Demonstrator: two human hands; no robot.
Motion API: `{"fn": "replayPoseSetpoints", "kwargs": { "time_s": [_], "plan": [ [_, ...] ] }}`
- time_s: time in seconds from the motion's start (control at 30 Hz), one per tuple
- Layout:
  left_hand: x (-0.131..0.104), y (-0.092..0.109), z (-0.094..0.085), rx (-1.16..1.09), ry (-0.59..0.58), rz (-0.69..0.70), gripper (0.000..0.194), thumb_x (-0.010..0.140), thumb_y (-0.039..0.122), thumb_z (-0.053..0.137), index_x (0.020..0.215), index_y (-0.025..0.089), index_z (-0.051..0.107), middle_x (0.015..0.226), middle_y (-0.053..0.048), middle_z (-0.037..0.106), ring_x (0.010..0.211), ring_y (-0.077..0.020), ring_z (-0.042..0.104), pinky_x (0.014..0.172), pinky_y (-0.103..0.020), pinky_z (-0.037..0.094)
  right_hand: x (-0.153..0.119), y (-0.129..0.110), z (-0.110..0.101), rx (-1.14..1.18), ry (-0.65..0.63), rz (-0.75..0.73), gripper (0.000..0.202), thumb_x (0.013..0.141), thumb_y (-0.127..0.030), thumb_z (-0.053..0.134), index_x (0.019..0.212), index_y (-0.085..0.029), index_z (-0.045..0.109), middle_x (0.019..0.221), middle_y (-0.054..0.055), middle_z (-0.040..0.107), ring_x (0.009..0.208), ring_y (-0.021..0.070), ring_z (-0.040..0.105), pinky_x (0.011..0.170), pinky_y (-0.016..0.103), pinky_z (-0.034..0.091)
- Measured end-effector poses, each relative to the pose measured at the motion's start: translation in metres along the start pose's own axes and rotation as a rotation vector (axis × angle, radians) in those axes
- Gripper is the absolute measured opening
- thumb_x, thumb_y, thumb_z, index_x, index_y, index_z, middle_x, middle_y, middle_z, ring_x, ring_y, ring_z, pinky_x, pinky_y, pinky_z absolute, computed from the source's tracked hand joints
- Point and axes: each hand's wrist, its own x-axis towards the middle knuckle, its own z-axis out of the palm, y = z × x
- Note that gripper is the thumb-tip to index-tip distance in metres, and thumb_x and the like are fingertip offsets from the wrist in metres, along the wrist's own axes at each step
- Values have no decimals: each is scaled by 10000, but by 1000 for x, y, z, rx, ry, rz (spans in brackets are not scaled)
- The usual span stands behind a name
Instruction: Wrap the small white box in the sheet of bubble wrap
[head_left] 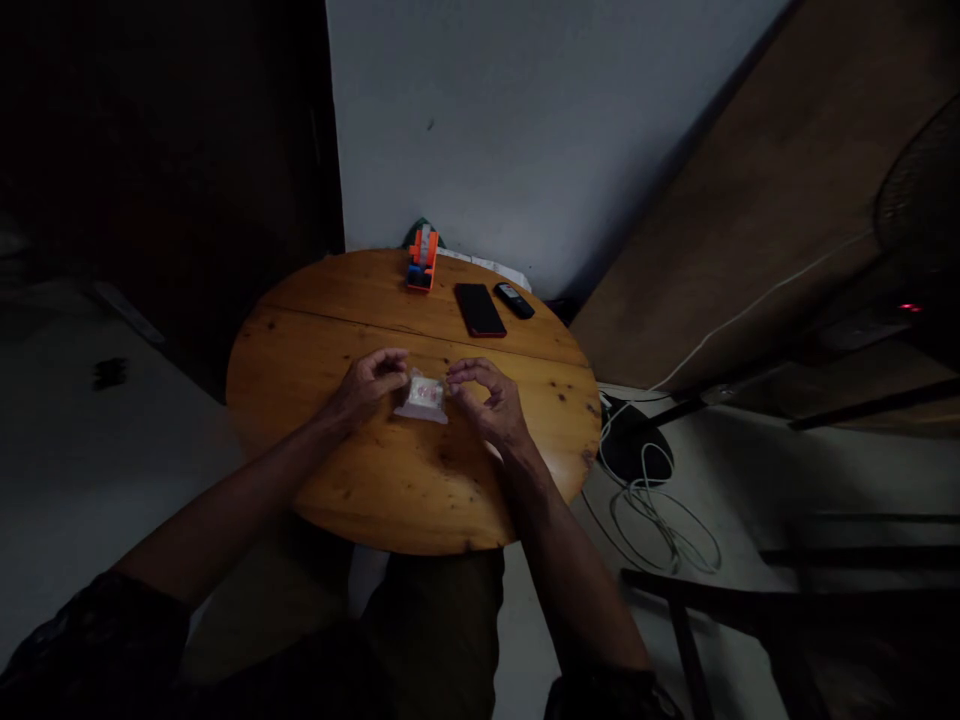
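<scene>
A small clear plastic packet (424, 393) with pale contents and reddish marks lies near the middle of the round wooden table (420, 470). On its left side is my left hand (373, 383), fingers bent and a little apart, its fingertips close to the packet's upper left edge. My right hand (489, 397) is on the other side, thumb and fingers curved apart with a gap between them, fingertips near the packet's right edge. Neither hand is seen gripping anything.
Toward the wall stand an orange tape dispenser (422, 260), a black flat device with a red edge (480, 310) and a small black phone (514, 300). Pale coiled cable (667, 520) lies on the floor at right, near a dark chair (750, 605).
</scene>
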Motion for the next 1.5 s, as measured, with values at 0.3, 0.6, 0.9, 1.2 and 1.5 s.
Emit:
{"fn": "replayPoseSetpoints", "kwargs": {
  "time_s": [0.3,0.6,0.9,1.2,1.5],
  "plan": [
    [-3,-1,0,85,-19,41,462,618,384,752,1021,161,715,885,-35,654,803,-168,598,771,-310,484,-2,0,1,-8,-39,15,87,840,-282,672,826,-239,747,1003,57,714,1004,231,666,951,419,522],
    [-3,-1,1,151,-7,63,458,625,388,741,1026,168,721,873,-30,643,772,-156,584,722,-286,488,-3,-2,1,-53,-66,26,176,827,-285,663,991,-240,709,1080,71,701,1075,255,655,967,424,506],
    [-7,3,0,222,-4,105,425,637,377,717,1005,164,727,832,-7,600,722,-139,569,685,-267,477,-5,0,1,-122,-175,53,397,783,-260,683,1179,-248,650,1249,85,669,1185,283,614,1039,478,461],
    [-10,7,2,283,-18,115,416,644,368,688,1005,165,725,855,-17,598,734,-147,559,703,-284,475,-3,2,4,-102,-176,13,299,821,-299,689,1116,-251,677,1208,94,680,1153,272,633,1014,466,487],
    [-10,4,1,336,-53,178,384,655,327,676,1002,173,734,857,-24,612,765,-162,577,734,-293,498,-4,4,10,-113,-128,-30,195,860,-355,693,1025,-252,708,1154,89,701,1138,258,648,1018,451,492]
  ]
}}
